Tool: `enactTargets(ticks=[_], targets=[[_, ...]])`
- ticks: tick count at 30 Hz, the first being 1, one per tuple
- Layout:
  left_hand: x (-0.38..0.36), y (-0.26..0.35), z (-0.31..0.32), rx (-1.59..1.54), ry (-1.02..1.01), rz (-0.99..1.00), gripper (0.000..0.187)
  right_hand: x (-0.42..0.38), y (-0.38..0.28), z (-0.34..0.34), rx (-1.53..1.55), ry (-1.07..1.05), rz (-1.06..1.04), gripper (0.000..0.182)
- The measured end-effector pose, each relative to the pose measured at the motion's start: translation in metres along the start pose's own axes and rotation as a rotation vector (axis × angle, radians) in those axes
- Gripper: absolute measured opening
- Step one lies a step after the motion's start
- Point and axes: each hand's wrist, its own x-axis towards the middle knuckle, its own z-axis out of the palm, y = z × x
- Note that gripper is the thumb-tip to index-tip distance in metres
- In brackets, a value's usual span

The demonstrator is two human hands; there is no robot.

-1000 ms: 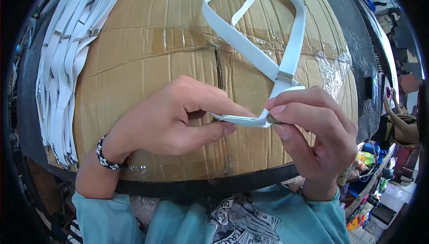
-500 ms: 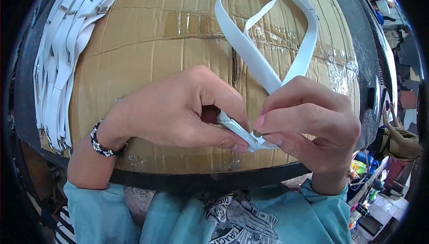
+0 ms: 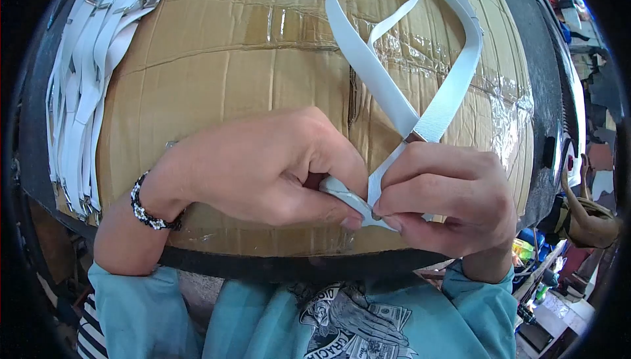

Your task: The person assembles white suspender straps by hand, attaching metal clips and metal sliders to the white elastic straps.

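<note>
A pair of white suspenders [image 3: 381, 73] lies on the cardboard, its two straps looped at the top and meeting at a small brownish joining piece [image 3: 414, 137]. From there a single strap runs down between my hands. My left hand [image 3: 276, 168] is closed, thumb and forefinger round a folded white piece [image 3: 343, 195] whose kind I cannot make out. Against its lower end, my right hand [image 3: 453, 195] pinches the strap's end along with something small and dark, mostly hidden by the fingertips. Both hands are close together near the table's front edge.
A bundle of similar white suspenders [image 3: 82, 89] with metal clips lies along the left side. Taped cardboard [image 3: 230, 89] covers the dark table [image 3: 296, 267]. Another person's arm [image 3: 582, 208] and assorted items show at the far right.
My right hand has shifted slightly left and down, closer to the left hand's fingertips. The joining piece of the suspenders now shows above my right hand. The view has shifted slightly.
</note>
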Motion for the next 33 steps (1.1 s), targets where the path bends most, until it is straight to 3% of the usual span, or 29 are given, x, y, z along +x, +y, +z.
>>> enactTargets(ticks=[5, 12, 18, 28, 33], targets=[[-0.002, 0.004, -0.002, -0.035, -0.032, -0.061, 0.012, -0.002, 0.002, -0.002, -0.202, -0.056, 0.080, 0.022], [0.001, 0.005, -0.001, -0.060, -0.007, -0.037, 0.013, -0.003, 0.003, 0.002, 0.074, 0.179, -0.020, 0.019], [0.001, 0.001, 0.000, -0.068, 0.012, -0.004, 0.012, 0.000, 0.002, 0.013, 0.104, 0.129, -0.061, 0.020], [0.001, 0.002, -0.001, 0.064, -0.050, -0.053, 0.010, -0.006, 0.004, 0.009, -0.116, 0.009, 0.026, 0.022], [-0.001, -0.002, -0.001, 0.011, -0.054, -0.014, 0.010, -0.004, 0.000, 0.002, 0.000, 0.068, 0.094, 0.021]])
